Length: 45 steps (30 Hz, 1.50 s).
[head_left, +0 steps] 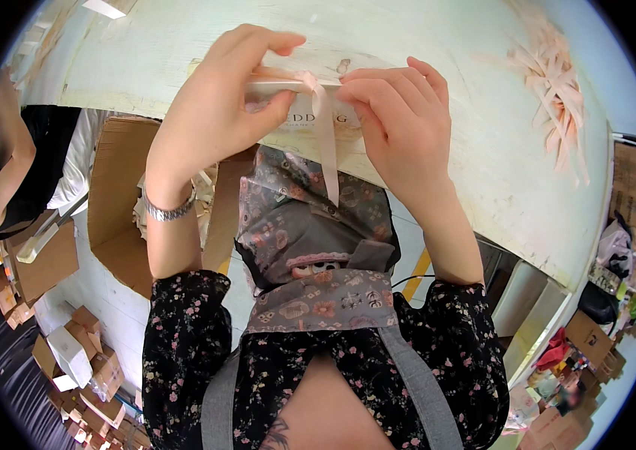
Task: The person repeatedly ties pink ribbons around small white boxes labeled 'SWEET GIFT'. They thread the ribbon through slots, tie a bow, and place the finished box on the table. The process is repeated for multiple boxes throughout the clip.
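At the table's near edge, a small white paper gift box or bag with dark print on its front is held upright between my hands. A pale pink ribbon is knotted at the middle of its top edge, and one long tail hangs down over the front. My left hand grips the left end, thumb in front and index finger stretched out above. My right hand is closed at the right end, fingertips pinched close to the knot. Whether ribbon is also between those fingertips is hidden.
A pile of cut pink ribbons lies at the right of the pale table. Below its left edge stands an open cardboard box with pale material inside. Another person's arm shows at far left. Stacked cartons fill the lower left.
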Each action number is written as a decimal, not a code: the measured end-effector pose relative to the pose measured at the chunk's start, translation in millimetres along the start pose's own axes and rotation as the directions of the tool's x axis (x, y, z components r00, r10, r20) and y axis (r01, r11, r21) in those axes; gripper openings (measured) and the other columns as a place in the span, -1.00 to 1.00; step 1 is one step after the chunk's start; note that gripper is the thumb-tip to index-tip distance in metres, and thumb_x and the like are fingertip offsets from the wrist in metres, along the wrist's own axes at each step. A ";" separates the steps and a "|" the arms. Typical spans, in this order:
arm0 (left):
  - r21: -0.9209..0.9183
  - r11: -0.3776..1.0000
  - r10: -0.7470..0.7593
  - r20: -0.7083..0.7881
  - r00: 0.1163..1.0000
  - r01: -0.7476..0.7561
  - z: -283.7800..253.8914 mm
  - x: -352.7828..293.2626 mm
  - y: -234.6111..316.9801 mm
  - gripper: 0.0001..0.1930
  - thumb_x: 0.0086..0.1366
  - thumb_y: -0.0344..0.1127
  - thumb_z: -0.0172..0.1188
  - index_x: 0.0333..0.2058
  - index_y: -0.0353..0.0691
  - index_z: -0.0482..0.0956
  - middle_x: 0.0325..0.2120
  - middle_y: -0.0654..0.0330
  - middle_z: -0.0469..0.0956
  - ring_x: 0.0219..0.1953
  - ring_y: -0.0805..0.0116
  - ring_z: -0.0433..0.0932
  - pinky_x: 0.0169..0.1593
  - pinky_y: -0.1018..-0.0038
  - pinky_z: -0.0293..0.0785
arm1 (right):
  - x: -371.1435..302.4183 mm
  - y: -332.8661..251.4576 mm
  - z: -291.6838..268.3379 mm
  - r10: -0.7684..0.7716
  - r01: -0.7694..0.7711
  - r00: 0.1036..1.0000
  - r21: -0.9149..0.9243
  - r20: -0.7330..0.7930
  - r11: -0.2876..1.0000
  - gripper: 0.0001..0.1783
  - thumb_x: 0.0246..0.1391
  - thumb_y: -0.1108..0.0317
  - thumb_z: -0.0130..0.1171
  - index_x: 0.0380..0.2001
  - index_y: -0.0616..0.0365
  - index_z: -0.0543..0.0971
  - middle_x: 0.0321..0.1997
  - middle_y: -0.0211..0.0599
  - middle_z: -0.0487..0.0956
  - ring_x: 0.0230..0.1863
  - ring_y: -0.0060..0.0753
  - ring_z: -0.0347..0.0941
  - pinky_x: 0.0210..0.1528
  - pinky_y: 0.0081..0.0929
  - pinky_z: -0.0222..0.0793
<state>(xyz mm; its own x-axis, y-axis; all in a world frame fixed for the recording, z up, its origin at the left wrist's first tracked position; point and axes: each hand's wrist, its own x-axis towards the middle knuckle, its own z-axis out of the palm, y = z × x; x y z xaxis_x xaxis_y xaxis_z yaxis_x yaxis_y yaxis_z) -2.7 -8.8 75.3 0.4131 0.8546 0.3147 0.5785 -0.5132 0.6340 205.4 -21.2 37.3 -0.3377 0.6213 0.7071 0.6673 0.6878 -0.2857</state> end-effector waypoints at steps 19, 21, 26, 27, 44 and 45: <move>-0.288 0.892 0.164 -0.513 0.843 -0.349 46.7 -22.7 -22.8 -0.92 0.30 -0.50 0.06 -0.36 -0.36 0.35 -0.33 0.02 0.61 -0.38 0.52 0.54 -0.37 0.65 0.45 | -10.7 -11.2 24.3 0.020 -0.021 0.988 0.000 -0.150 1.000 -0.83 -0.35 0.32 0.35 -0.61 -0.02 0.53 -0.32 -0.57 0.52 -0.27 -0.40 0.45 0.23 0.04 0.09; -0.193 0.924 0.196 -0.501 0.843 -0.330 49.3 -24.8 -24.5 -0.90 0.33 -0.49 0.01 -0.29 -0.32 0.25 -0.32 -0.11 0.58 -0.38 0.43 0.55 -0.36 0.64 0.44 | -11.3 -11.0 23.6 0.023 -0.022 0.990 0.007 -0.137 1.000 -0.83 -0.36 0.34 0.36 -0.62 -0.01 0.53 -0.31 -0.56 0.52 -0.26 -0.38 0.44 0.21 0.04 0.11; -0.124 0.917 0.251 -0.559 0.790 -0.379 57.0 -15.3 -28.8 -0.85 0.35 -0.47 -0.02 -0.25 -0.32 0.17 -0.38 -0.15 0.56 -0.43 0.42 0.54 -0.39 0.68 0.41 | -13.7 -13.9 26.3 0.071 -0.069 0.993 0.031 -0.090 0.997 -0.81 -0.38 0.34 0.37 -0.63 0.05 0.53 -0.32 -0.51 0.49 -0.25 -0.31 0.41 0.12 0.04 0.21; -0.131 0.929 0.218 -0.560 0.799 -0.346 57.8 -15.4 -24.7 -0.85 0.34 -0.48 -0.01 -0.24 -0.33 0.17 -0.39 -0.14 0.56 -0.42 0.42 0.55 -0.38 0.68 0.41 | -13.6 -12.5 27.0 0.059 -0.055 0.993 0.046 -0.098 0.997 -0.80 -0.37 0.35 0.37 -0.63 0.06 0.53 -0.32 -0.50 0.49 -0.27 -0.30 0.40 0.06 -0.01 0.24; -0.205 0.951 0.021 -0.701 0.713 -0.230 57.5 -14.8 -28.6 -0.84 0.01 -0.70 0.27 -0.40 -0.41 0.53 -0.45 0.03 0.60 -0.41 0.34 0.60 -0.26 0.51 0.57 | -11.1 -5.9 41.2 0.015 0.011 0.986 0.154 -0.167 0.988 -0.80 -0.30 0.42 0.36 -0.61 0.11 0.49 -0.32 -0.40 0.46 -0.36 -0.18 0.30 -0.18 -0.17 0.30; -0.137 0.972 0.048 -0.685 0.727 -0.193 52.6 -17.4 -23.0 -0.84 0.00 -0.69 0.28 -0.40 -0.41 0.54 -0.46 0.04 0.60 -0.41 0.33 0.60 -0.23 0.47 0.58 | -10.7 -6.4 40.7 0.017 0.006 0.988 0.144 -0.155 0.990 -0.79 -0.30 0.40 0.37 -0.61 0.11 0.49 -0.32 -0.40 0.46 -0.34 -0.17 0.32 -0.16 -0.15 0.31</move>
<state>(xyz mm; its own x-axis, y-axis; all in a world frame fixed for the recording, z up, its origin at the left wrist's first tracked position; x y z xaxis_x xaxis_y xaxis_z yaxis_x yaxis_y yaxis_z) 13.8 -16.1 18.1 -0.1539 0.6513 0.7431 0.3860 -0.6526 0.6519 177.7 -17.0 5.2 -0.2195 0.5671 0.7939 0.5631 0.7381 -0.3715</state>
